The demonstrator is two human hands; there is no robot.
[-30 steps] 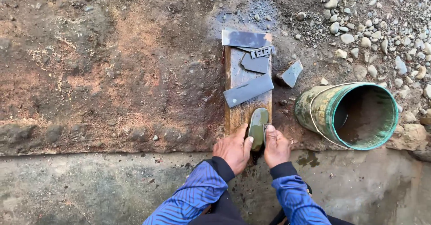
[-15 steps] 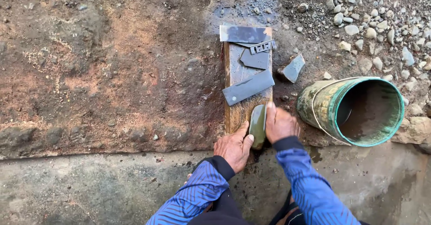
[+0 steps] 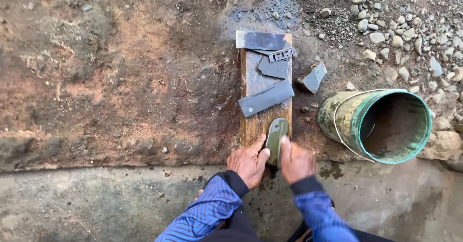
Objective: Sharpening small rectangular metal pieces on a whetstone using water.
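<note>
A wooden plank [image 3: 256, 121] lies on the ground, running away from me. On its near end sits a dark green oval stone [image 3: 276, 134]. My left hand [image 3: 248, 162] rests at the plank's near left corner, thumb against the stone. My right hand [image 3: 296, 161] grips the stone from the right. Several flat grey metal blades lie further up the plank: a long one [image 3: 265, 98] set diagonally, a smaller piece [image 3: 274, 68], and a wide one [image 3: 261, 40] across the far end.
A green, rust-stained bucket [image 3: 378, 124] lies on its side to the right, mouth toward me. A grey stone chunk [image 3: 313, 77] sits beside the plank. Loose pebbles [image 3: 400, 29] cover the far right. A concrete strip [image 3: 96, 203] runs along the near edge.
My right hand slid forward up the plank with the stone, then drew back toward me. My left hand stayed by the plank's near end.
</note>
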